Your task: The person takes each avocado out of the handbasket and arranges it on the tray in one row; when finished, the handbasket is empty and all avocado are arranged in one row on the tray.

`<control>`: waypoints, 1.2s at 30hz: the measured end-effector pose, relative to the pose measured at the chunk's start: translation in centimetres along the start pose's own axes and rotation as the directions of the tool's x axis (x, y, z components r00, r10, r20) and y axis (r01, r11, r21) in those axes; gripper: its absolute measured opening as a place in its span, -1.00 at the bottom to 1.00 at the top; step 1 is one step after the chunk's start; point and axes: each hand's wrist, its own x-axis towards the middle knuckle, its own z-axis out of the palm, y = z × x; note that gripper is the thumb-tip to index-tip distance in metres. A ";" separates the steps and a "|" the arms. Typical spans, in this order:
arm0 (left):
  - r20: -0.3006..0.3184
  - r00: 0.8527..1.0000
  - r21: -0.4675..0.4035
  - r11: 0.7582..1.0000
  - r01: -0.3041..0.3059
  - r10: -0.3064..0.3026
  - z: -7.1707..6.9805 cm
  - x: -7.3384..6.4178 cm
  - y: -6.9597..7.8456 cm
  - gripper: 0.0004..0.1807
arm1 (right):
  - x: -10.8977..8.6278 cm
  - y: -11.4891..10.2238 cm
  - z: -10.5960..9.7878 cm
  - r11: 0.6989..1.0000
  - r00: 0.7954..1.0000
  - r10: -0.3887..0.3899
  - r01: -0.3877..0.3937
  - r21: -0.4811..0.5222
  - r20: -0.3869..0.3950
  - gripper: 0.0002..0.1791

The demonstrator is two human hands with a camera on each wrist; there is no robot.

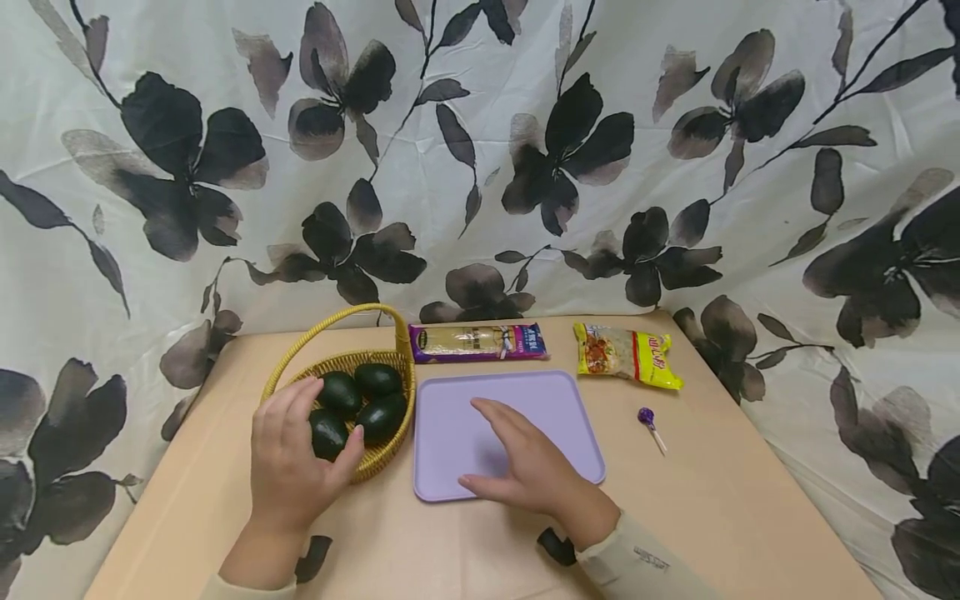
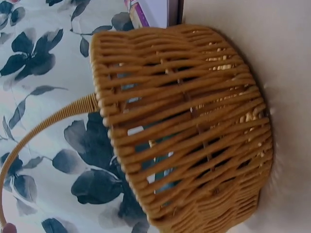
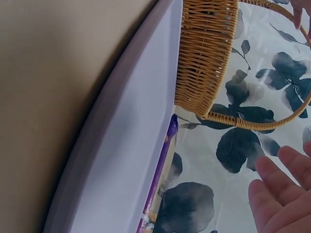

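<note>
My left hand (image 1: 296,458) is held over the near left side of a wicker basket (image 1: 388,461), thumb and fingers spread apart. Several dark green avocados (image 1: 378,417) lie in the basket, one of them (image 1: 327,433) framed between thumb and fingertips in the head view. In the left wrist view the basket's woven side (image 2: 194,131) fills the middle and hides the avocados. My right hand (image 1: 525,467) hovers above the near part of a lilac tray (image 1: 457,417), fingers extended and nothing in its grasp. Its fingers (image 3: 277,170) also show in the right wrist view.
Behind the tray lies a purple-edged packet of noodles (image 1: 480,342). A yellow and red food bag (image 1: 626,356) sits at the back right, with a purple lollipop (image 1: 647,416) in front of it. The basket's tall handle (image 1: 330,318) arches above its rim. Floral cloth (image 1: 465,208) hangs behind the table.
</note>
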 end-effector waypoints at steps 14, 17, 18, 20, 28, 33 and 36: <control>-0.114 0.991 0.036 0.997 0.071 -0.066 -1.4 0.4 -0.7 -0.29 | 2.3 -0.8 1.1 0.991 0.995 0.072 -0.078 0.104 0.062 0.03; -0.090 0.990 0.042 0.993 0.114 -0.110 -1.5 0.0 -1.3 -0.25 | 2.9 -0.8 1.3 0.990 0.995 0.068 -0.076 0.117 0.068 0.02; -0.079 0.989 0.043 0.990 0.132 -0.128 -1.5 -0.2 -1.5 -0.23 | 3.1 -0.8 1.4 0.990 0.996 0.063 -0.071 0.118 0.070 0.01; -0.045 0.983 0.052 0.982 0.181 -0.179 -1.7 -0.6 -2.0 -0.19 | 3.6 -0.8 1.7 0.991 0.996 0.051 -0.060 0.119 0.074 0.00; 0.058 0.920 0.007 0.922 0.387 -0.387 -2.6 -2.2 -3.1 -0.25 | 5.5 -1.0 2.8 0.993 0.997 -0.007 -0.003 0.118 0.079 -0.07; 0.116 0.861 0.030 0.868 0.496 -0.496 -3.1 -2.8 -3.2 -0.33 | 6.5 -1.2 3.6 0.992 0.992 0.042 -0.056 0.115 0.123 -0.06; 0.129 0.836 0.039 0.845 0.534 -0.534 -3.2 -3.2 -3.2 -0.35 | 7.0 -1.2 4.0 0.990 0.987 0.065 -0.082 0.114 0.144 -0.06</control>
